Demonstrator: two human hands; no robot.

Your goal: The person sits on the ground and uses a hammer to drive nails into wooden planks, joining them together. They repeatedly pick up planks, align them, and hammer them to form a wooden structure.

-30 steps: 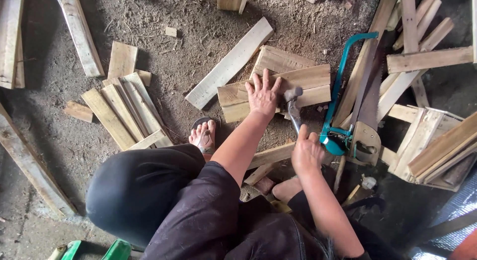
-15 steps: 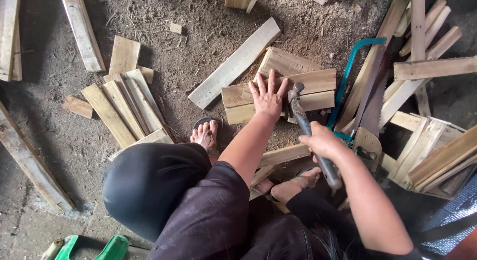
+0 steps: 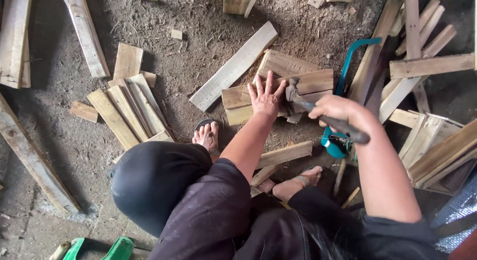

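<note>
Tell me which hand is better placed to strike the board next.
The right hand: it grips the hammer, whose head sits just above the wooden board. The left hand lies flat with fingers spread on that board, likely steadying it, and holds no tool.

Dark purple-black short-sleeved shirt [image 3: 213, 210], black trousers [image 3: 154, 180], dark sandals [image 3: 204, 125]; forearms and hands [image 3: 267, 97] bare.

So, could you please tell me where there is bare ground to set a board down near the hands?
Bare dirt lies between the long pale plank and the fanned pile of short wooden slats, up to the top edge. It is crowded right of the left hand and of the right hand with the hammer: teal-framed saw, stacked boards.
</note>
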